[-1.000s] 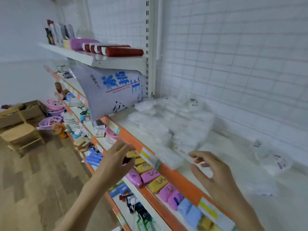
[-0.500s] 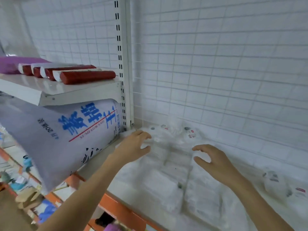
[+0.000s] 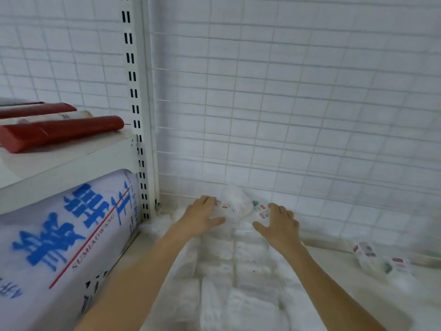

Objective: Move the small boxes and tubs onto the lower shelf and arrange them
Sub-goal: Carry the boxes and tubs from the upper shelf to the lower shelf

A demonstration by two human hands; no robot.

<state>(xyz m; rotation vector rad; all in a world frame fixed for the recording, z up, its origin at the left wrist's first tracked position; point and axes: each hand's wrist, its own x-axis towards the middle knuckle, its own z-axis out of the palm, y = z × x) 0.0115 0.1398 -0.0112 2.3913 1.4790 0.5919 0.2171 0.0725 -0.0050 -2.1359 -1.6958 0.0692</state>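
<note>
Left hand (image 3: 201, 217): fingers spread, resting on white wrapped packs (image 3: 235, 237). Right hand (image 3: 280, 225): fingers spread, laid on the same heap, at 3 o'clock of the left. Packs lie on a white shelf (image 3: 338, 263). Loose packs (image 3: 381, 261) at 3 o'clock; large printed sack (image 3: 59, 247) at 9 o'clock.

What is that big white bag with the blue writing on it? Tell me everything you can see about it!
The big white bag looks like a soft woven or plastic sack, plump and full. It lies on its side, tilted, under the white shelf board that holds the red tubes. It carries large blue characters, a thin red line, small grey letters that seem to read SUMIAOWANG, and black marks lower down. Its far end reaches the slotted upright post. Neither hand touches it; the left forearm passes in front of it.
</note>
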